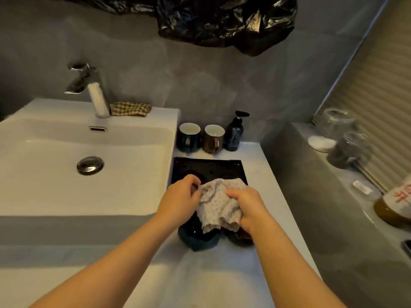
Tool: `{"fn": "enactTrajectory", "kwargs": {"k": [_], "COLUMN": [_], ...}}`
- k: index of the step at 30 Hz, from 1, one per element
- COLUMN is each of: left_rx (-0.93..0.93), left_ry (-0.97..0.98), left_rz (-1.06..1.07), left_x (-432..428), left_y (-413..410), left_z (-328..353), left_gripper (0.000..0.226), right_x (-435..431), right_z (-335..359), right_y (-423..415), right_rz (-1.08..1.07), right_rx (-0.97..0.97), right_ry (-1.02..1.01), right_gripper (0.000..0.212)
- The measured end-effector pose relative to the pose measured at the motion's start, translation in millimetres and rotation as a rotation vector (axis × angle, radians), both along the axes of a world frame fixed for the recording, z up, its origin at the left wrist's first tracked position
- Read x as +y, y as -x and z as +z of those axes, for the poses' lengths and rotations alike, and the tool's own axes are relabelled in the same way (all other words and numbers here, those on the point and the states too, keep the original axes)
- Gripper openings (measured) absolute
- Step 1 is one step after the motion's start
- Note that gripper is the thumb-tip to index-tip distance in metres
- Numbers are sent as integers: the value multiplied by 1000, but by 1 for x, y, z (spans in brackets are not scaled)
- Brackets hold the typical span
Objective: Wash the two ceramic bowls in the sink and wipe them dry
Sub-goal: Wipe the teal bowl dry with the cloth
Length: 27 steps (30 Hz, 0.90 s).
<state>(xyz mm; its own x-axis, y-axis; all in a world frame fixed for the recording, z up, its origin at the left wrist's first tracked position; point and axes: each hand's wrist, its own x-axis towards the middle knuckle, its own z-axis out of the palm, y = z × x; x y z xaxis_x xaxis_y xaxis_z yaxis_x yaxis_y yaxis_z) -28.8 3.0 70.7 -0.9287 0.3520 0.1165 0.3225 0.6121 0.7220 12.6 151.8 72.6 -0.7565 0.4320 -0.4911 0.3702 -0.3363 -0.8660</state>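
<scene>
Both my hands hold a pale dotted cloth (219, 204) above the counter to the right of the sink. My left hand (181, 200) pinches its upper left edge. My right hand (245, 206) grips its right side in curled fingers. Under the cloth sit two dark bowls on the counter: a dark green bowl (200, 240) on the left and a dark brown bowl (241, 237) on the right, both largely hidden by the cloth and my hands. The white sink (44, 174) lies to the left, with no water running from its faucet (89, 85).
A black tray (222, 167) lies just behind my hands. Two mugs (201, 137) and a dark pump bottle (234, 132) stand at the wall. A checked cloth (130, 108) rests beside the faucet. Glass jars (340, 138) and a packet stand on the right ledge.
</scene>
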Motion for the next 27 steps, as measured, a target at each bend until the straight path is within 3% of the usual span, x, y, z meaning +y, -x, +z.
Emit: {"fn": "enactTrajectory", "kwargs": {"k": [6, 9, 11, 14, 18, 20, 24, 27], "left_rx": [130, 216, 280, 380, 262, 267, 318, 426], "left_ry": [310, 678, 796, 778, 765, 731, 710, 732], "left_rz": [-226, -357, -399, -346, -393, -364, -379, -453], "left_x": [20, 16, 13, 10, 13, 12, 16, 28], "left_y": [-30, -42, -46, -44, -47, -45, -33, -15], "left_z": [-43, -61, -69, -80, -64, -54, -23, 1], "left_gripper": [24, 41, 38, 40, 30, 21, 22, 26], "right_x": [37, 42, 42, 42, 42, 42, 31, 24], "right_z": [-23, -32, -37, -43, -43, -39, -22, -6], "right_y": [-34, -42, -46, -49, -48, -44, -27, -11], "right_rz": [-142, -101, -74, -53, -56, -55, 23, 109], "right_rx": [-37, -49, -56, -60, -52, -27, 86, 155], "right_ry": [-194, -205, -197, -171, -155, -134, -31, 86], "right_gripper": [38, 36, 35, 31, 29, 23, 9, 20]}}
